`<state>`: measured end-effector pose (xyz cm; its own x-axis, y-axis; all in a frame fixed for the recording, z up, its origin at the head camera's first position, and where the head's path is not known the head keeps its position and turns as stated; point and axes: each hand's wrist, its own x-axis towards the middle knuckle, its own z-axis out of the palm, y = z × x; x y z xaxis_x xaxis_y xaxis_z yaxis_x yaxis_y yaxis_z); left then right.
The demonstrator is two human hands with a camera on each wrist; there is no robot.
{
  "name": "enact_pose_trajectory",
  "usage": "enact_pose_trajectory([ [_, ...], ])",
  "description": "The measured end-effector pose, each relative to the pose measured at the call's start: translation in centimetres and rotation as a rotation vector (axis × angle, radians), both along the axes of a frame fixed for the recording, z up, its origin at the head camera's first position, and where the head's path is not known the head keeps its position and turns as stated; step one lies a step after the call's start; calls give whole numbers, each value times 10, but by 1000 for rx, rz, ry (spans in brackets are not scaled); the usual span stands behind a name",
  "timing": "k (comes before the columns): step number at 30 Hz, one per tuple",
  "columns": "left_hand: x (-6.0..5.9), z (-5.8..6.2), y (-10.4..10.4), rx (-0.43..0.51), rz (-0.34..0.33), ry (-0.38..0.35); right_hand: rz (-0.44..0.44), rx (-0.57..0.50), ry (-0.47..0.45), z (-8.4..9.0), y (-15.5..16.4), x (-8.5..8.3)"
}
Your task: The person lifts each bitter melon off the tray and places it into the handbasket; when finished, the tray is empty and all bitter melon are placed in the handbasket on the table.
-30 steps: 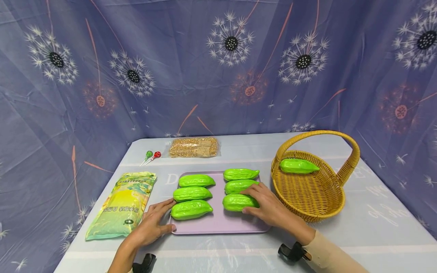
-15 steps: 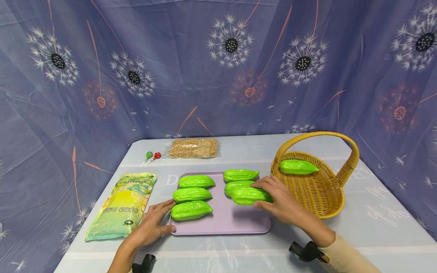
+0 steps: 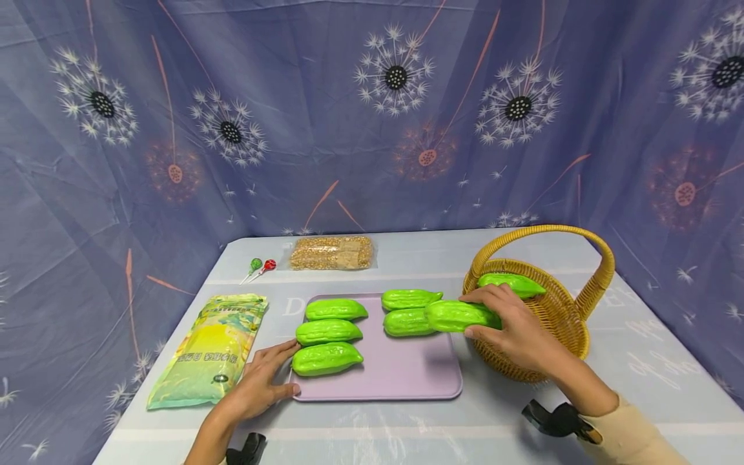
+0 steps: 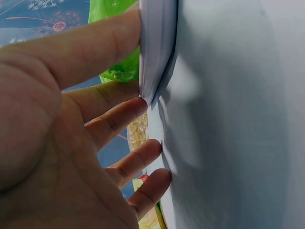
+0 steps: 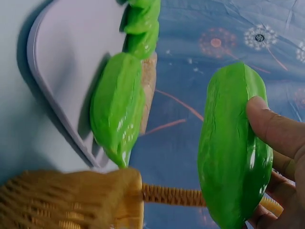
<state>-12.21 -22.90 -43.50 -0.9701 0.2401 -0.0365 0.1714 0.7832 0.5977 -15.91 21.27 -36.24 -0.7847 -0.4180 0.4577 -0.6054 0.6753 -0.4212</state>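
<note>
My right hand (image 3: pixel 514 326) grips a glossy green ridged gourd (image 3: pixel 459 316) with a tapered end. It holds this gourd in the air between the tray and the basket. In the right wrist view the thumb lies along one side of the held gourd (image 5: pixel 233 148), with fingers on the other. The lilac tray (image 3: pixel 401 381) bears several similar gourds (image 3: pixel 327 359) in a left and a right group. At the tray's left front corner my left hand (image 3: pixel 264 381) touches the rim, its fingers fairly straight. Another green gourd (image 3: pixel 514 284) lies in the wicker basket (image 3: pixel 558 323), partly hidden by my right hand.
The basket's tall arched handle (image 3: pixel 604 258) rises at the right. A yellow-green packet (image 3: pixel 209 349) lies left of the tray. Behind are a bag of corn kernels (image 3: pixel 331 252), a green lollipop (image 3: pixel 256 264) and a red lollipop (image 3: pixel 269 265). A patterned curtain (image 3: pixel 314 129) hangs behind the table.
My right hand has lifted the nearest gourd of the right group off the tray and carried it right, to the basket's left rim. The left hand has stayed at the tray corner.
</note>
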Motion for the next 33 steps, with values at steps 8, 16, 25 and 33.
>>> enact_pose_trajectory([
  [8, 0, 1, 1, -3, 6, -25, -80, 57, 15, 8, 20, -3],
  [16, -1, 0, 0, -4, 2, -8, -117, 75, -26, 9, 38, -12],
  [25, 0, 0, 0, -2, 6, -16, -136, 82, -113, 11, 52, -20],
  [33, 0, -1, 0, 3, 4, -20, -133, 96, -141, 12, 63, -21],
])
